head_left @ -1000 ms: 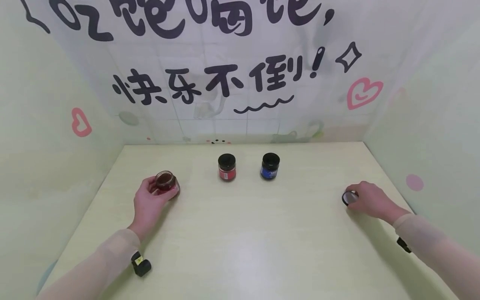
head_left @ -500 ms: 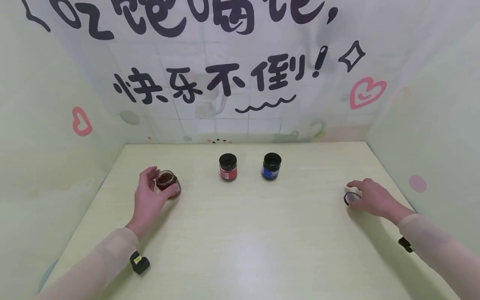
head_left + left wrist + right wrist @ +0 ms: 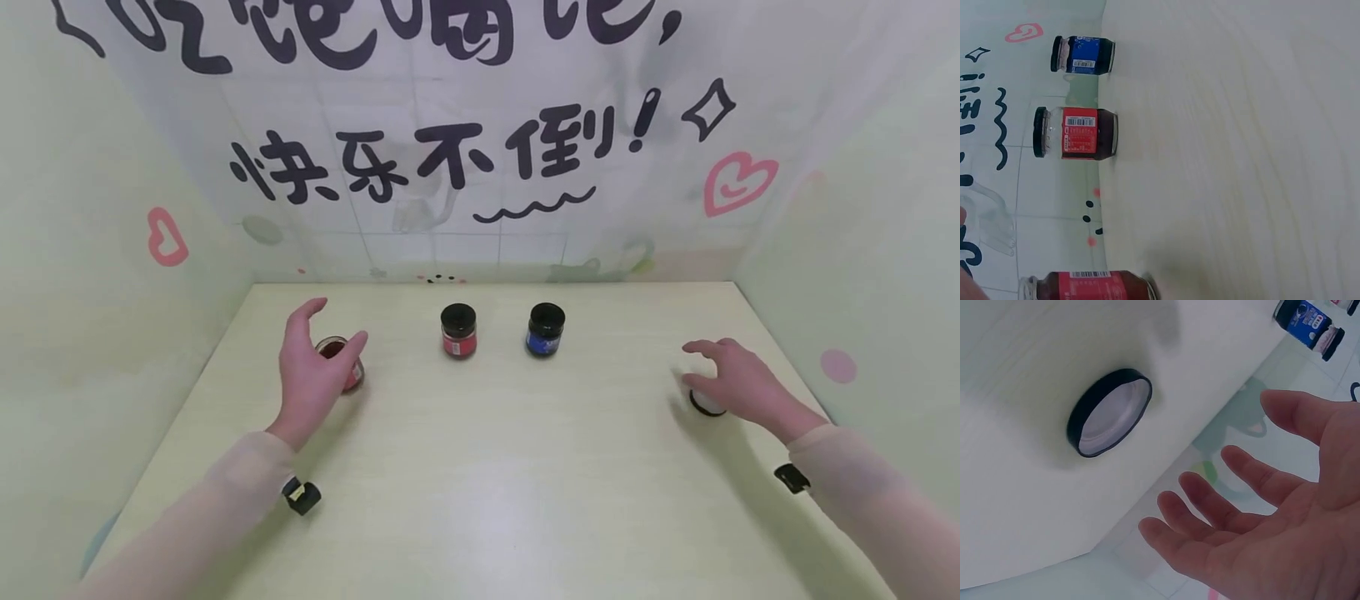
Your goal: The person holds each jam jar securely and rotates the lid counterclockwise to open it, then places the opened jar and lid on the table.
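Lidless jar (image 3: pixel 352 378), red label (image 3: pixel 1093 287) barcoded, stands below 快乐不倒! lettering (image 3: pixel 454 162), left grip (image 3: pixel 313 375) and right grip (image 3: pixel 742 385) spread, empty.

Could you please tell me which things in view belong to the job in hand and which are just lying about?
Likely in use:
open red-labelled jar, by the left hand
upturned lid, by the right hand

Seemingly idle:
capped red-labelled jar
capped blue-labelled jar

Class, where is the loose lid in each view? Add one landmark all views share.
Head: the lid lies at the right, partly hidden by the right hand.
Left wrist: not in it.
Right wrist: the lid lies left of centre, pale inside showing.
Shared landmark: the blue jar, right of centre (head), upper left (left wrist), top right (right wrist).
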A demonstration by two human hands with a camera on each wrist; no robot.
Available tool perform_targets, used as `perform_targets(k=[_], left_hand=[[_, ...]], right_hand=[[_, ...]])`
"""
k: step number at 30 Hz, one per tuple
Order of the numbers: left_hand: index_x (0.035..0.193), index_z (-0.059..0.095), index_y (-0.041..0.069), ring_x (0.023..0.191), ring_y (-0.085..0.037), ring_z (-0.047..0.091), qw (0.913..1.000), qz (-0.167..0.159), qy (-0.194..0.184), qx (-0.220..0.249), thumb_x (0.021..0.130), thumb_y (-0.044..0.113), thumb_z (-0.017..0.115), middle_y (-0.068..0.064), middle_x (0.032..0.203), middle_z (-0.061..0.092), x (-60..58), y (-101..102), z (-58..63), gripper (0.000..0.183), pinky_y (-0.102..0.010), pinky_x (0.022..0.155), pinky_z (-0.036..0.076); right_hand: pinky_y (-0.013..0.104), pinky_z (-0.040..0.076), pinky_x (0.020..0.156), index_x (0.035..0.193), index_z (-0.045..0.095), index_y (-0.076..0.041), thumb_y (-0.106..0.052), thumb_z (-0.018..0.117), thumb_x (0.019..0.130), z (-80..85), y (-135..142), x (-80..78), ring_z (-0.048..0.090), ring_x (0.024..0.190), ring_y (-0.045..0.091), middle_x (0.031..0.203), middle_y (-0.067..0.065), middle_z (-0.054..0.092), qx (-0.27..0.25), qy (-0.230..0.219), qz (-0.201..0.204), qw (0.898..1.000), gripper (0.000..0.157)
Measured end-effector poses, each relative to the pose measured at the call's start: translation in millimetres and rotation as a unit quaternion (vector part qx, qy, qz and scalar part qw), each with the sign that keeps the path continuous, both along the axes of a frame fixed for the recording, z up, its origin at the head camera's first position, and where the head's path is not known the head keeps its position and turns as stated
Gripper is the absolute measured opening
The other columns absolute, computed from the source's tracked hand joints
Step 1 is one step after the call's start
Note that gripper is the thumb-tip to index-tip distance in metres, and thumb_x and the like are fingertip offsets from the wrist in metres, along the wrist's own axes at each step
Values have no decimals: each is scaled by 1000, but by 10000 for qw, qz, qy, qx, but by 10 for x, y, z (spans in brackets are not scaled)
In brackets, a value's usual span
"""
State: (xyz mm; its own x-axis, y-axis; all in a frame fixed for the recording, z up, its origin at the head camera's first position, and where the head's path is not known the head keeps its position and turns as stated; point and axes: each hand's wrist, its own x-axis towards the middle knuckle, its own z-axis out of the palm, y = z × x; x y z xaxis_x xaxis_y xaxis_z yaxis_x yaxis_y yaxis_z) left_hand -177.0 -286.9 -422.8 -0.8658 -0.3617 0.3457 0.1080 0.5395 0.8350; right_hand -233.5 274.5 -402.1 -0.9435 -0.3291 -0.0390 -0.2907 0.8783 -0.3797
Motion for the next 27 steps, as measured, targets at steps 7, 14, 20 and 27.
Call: perform_targets(k=[7, 14, 20, 27], left_hand=[[150, 38, 30, 66, -22, 56, 9992, -227, 313, 142, 90, 44, 74, 0, 127, 58, -29, 191, 87, 72, -31, 73, 51], [148, 44, 23, 74, -18, 57, 9967, -195, 791, -37, 91, 33, 76, 12, 148, 43, -18, 345, 109, 66, -23, 78, 49], [146, 45, 13, 141, -11, 36, 9933, -513, 933, 444, 89, 18, 79, 5, 147, 45, -8, 501, 143, 66, -30, 117, 28], [146, 41, 2, 141, -20, 36, 9898, -842, 762, 860, 87, 3, 78, -8, 149, 43, 38, 759, 203, 69, -37, 117, 30]], right_hand=[[61, 44, 89, 143, 50, -2, -37, 62, 99, 101, -82, -36, 52, 115, 49, 134, 33, 47, -313, -56, -239, 9992, 57], [60, 42, 93, 145, 49, -7, -42, 58, 100, 163, -223, -32, 49, 119, 46, 139, 27, 46, -668, -86, -357, 9971, 58], [62, 40, 96, 146, 49, -8, -42, 59, 101, 181, -378, -11, 48, 123, 46, 138, 26, 47, -946, 8, -281, 9951, 57], [61, 40, 97, 145, 51, -9, -38, 61, 100, 167, -521, -11, 48, 125, 44, 138, 23, 49, -1142, 140, -195, 9932, 54]])
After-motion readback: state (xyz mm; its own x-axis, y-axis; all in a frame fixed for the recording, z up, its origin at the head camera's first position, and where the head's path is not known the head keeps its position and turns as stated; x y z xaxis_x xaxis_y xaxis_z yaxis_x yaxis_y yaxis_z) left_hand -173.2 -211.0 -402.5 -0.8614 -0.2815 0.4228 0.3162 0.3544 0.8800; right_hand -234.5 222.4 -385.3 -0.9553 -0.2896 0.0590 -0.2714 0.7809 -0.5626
